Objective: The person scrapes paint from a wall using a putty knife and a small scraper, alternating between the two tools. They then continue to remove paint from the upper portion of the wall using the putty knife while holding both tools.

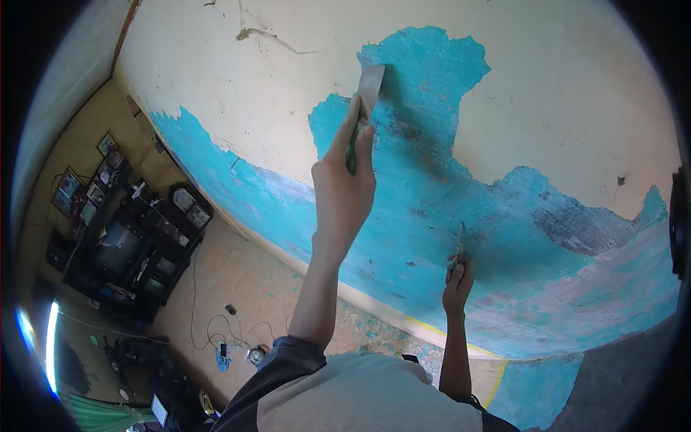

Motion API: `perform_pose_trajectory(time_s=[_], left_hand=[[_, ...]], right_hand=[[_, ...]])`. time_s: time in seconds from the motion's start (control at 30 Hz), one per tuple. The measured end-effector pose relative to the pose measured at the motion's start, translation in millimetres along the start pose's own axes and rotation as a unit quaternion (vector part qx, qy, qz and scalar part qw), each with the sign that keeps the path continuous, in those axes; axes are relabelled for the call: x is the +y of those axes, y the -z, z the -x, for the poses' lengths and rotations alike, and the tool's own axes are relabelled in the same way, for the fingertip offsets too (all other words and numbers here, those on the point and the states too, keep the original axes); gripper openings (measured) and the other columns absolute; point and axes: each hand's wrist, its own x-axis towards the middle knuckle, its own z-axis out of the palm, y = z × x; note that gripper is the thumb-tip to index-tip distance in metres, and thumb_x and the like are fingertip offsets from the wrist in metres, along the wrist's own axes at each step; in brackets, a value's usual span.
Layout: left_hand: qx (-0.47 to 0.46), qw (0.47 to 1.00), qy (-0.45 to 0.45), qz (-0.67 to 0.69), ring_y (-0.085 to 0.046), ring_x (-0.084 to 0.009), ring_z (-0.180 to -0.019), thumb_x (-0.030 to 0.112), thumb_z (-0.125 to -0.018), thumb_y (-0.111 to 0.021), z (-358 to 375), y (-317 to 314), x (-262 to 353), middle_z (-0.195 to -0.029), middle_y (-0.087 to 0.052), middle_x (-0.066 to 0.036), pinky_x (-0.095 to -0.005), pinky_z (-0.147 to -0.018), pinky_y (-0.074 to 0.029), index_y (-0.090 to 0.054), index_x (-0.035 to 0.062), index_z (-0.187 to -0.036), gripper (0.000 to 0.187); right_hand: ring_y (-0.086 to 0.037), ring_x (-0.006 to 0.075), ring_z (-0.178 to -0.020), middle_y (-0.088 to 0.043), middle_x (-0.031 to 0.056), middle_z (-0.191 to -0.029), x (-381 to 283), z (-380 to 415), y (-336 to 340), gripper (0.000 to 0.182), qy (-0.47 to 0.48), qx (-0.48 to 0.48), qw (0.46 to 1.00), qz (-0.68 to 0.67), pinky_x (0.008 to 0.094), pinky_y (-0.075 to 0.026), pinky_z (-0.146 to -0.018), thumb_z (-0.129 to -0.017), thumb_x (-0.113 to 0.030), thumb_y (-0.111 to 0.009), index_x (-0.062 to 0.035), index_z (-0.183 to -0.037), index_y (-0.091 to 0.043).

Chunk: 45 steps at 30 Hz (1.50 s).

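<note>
My left hand [344, 191] is raised high against the wall, fingers closed around the handle of a wide-bladed paint scraper [371, 85]. Its metal blade lies at the left border of a turquoise patch [439, 68], where cream paint [554, 93] meets it with a ragged edge. Lower and to the right, my right hand [458, 284] grips a second scraper [461, 241], seen nearly edge-on with its tip pointing up at the turquoise surface. Dark, worn streaks mark the wall between the two tools.
Paint flakes [374, 335] litter the floor along the wall's base. Cables and a small black device [230, 309] lie on the floor to the left. Farther left stands a dark cabinet [119, 245] with a television and framed pictures. A lit tube [52, 345] glows at lower left.
</note>
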Motion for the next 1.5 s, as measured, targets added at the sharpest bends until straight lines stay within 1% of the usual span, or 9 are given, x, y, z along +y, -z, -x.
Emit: perform_pose_trajectory(time_s=[0.1,0.27,0.37,0.63,0.67,0.77,0.97,1.1,1.5], left_hand=[[-0.007,0.999,-0.008,-0.047,-0.060,-0.0110,-0.058,0.019,-0.110,-0.052,-9.8,2.1,7.5,-0.087,-0.074,-0.023,-0.0311,-0.053,-0.047,-0.053,0.0028,-0.149,0.043],[0.007,0.998,-0.013,-0.064,-0.058,-0.0197,-0.047,0.019,-0.110,-0.049,-25.5,5.4,21.9,-0.064,-0.065,-0.018,-0.0367,-0.048,-0.045,-0.051,-0.0019,-0.148,0.043],[0.005,0.997,-0.033,-0.074,-0.056,-0.0137,-0.062,0.020,-0.111,-0.046,1.4,-2.5,13.1,-0.083,-0.071,-0.016,-0.0351,-0.059,-0.048,-0.053,-0.0030,-0.147,0.043],[-0.031,0.998,0.023,-0.039,-0.047,-0.0110,-0.055,0.021,-0.113,-0.040,-14.0,-1.2,34.5,-0.068,-0.060,-0.013,-0.0327,-0.052,-0.039,-0.046,-0.0009,-0.152,0.046],[-0.038,0.999,-0.004,-0.036,-0.053,-0.0259,-0.048,0.012,-0.110,-0.041,-8.1,-3.0,30.0,-0.063,-0.057,-0.019,-0.0405,-0.048,-0.040,-0.038,-0.0048,-0.154,0.047],[-0.039,0.997,-0.070,-0.016,-0.057,-0.0344,-0.051,0.007,-0.109,-0.040,7.1,-13.5,15.5,-0.072,-0.063,-0.024,-0.0443,-0.050,-0.042,-0.035,-0.0068,-0.154,0.048],[-0.063,0.998,0.006,-0.026,-0.055,-0.0285,-0.048,0.004,-0.108,-0.039,-12.8,-1.0,42.1,-0.066,-0.061,-0.023,-0.0435,-0.048,-0.041,-0.036,-0.0076,-0.154,0.047],[-0.027,0.998,-0.059,0.018,-0.053,-0.0237,-0.046,0.005,-0.108,-0.040,-3.6,-9.2,25.8,-0.062,-0.058,-0.021,-0.0379,-0.046,-0.039,-0.039,-0.0085,-0.152,0.046],[-0.046,0.995,-0.066,-0.061,-0.057,-0.0285,-0.050,0.003,-0.106,-0.045,-10.4,-3.6,28.0,-0.066,-0.062,-0.021,-0.0395,-0.050,-0.043,-0.041,0.0000,-0.155,0.049]], right_hand=[[-0.032,0.0030,-0.055,-0.039,-0.0060,-0.068,1.5,2.6,1.0,0.040,-0.012,-0.001,1.000,-0.006,0.0241,-0.026,-0.050,-0.113,-0.037,-0.038,-0.0050,-0.110,-0.061],[-0.032,0.0031,-0.055,-0.040,-0.0057,-0.068,2.4,1.2,0.3,0.040,-0.004,-0.003,1.000,-0.004,0.0240,-0.026,-0.050,-0.113,-0.036,-0.037,-0.0045,-0.110,-0.061],[-0.033,0.0031,-0.055,-0.041,-0.0056,-0.069,-1.5,1.2,0.1,0.041,-0.009,-0.008,1.000,-0.014,0.0243,-0.027,-0.051,-0.113,-0.037,-0.037,-0.0046,-0.110,-0.061],[-0.032,0.0030,-0.055,-0.040,-0.0058,-0.069,0.3,2.0,0.7,0.039,-0.005,-0.008,1.000,-0.005,0.0244,-0.026,-0.051,-0.113,-0.036,-0.037,-0.0057,-0.110,-0.062],[-0.032,0.0030,-0.055,-0.040,-0.0058,-0.069,1.1,1.3,-0.2,0.039,-0.008,-0.001,1.000,-0.015,0.0243,-0.026,-0.050,-0.113,-0.036,-0.038,-0.0058,-0.110,-0.062],[-0.031,0.0030,-0.054,-0.039,-0.0062,-0.068,-3.3,0.6,-0.1,0.038,-0.016,-0.006,1.000,-0.017,0.0242,-0.026,-0.051,-0.112,-0.035,-0.038,-0.0057,-0.110,-0.062],[-0.031,0.0027,-0.054,-0.039,-0.0065,-0.068,1.2,-0.9,1.5,0.039,0.003,-0.009,1.000,-0.010,0.0240,-0.025,-0.050,-0.113,-0.036,-0.038,-0.0050,-0.110,-0.062],[-0.032,0.0026,-0.054,-0.039,-0.0065,-0.068,0.7,-2.6,1.2,0.040,-0.006,-0.014,1.000,-0.018,0.0240,-0.025,-0.049,-0.112,-0.037,-0.038,-0.0048,-0.110,-0.062],[-0.032,0.0030,-0.054,-0.038,-0.0063,-0.067,0.4,-0.9,2.2,0.039,-0.007,-0.016,1.000,-0.021,0.0245,-0.025,-0.050,-0.113,-0.036,-0.038,-0.0050,-0.110,-0.061]])
